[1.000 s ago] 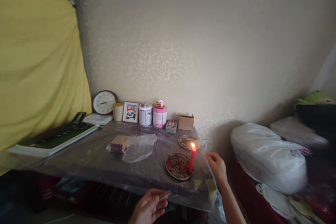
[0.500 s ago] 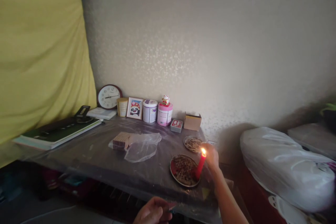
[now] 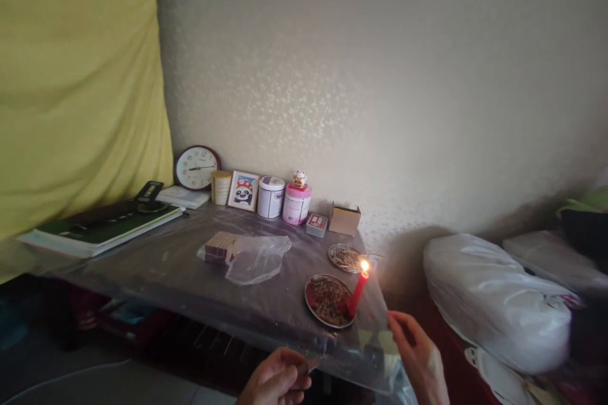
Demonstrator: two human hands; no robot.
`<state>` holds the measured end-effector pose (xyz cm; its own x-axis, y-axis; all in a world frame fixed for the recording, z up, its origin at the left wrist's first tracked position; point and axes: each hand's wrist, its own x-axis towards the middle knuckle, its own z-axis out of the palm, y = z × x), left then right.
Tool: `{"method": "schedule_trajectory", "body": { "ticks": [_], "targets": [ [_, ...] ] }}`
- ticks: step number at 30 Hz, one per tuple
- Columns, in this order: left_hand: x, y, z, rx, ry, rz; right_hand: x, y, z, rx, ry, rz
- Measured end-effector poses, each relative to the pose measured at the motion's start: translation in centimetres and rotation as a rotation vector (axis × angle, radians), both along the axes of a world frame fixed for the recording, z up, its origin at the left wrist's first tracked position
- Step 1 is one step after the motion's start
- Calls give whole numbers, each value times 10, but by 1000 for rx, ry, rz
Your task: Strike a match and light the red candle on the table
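On the plastic-covered surface [image 3: 190, 278] the red wax candle [image 3: 357, 291] burns already; the left hand [image 3: 278, 383] pinches perhaps a small matchbox [image 3: 311, 364], and the right hand [image 3: 418, 354] hovers half open and empty.

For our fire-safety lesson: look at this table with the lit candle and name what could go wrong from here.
1. The lit red candle leans on its plate and might topple.
2. Its flame stands over the plastic sheet and near a plastic bag, which could melt or catch.
3. The right hand is close and could knock it.
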<state>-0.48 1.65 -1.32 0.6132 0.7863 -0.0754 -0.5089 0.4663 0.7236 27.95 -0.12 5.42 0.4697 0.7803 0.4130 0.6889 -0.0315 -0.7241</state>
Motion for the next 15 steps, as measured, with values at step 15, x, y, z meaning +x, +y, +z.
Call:
{"method": "schedule_trajectory", "body": {
  "ticks": [15],
  "targets": [
    [-3, -6, 6, 328, 255, 124, -133, -26, -68, 216, 62, 521]
  ]
}}
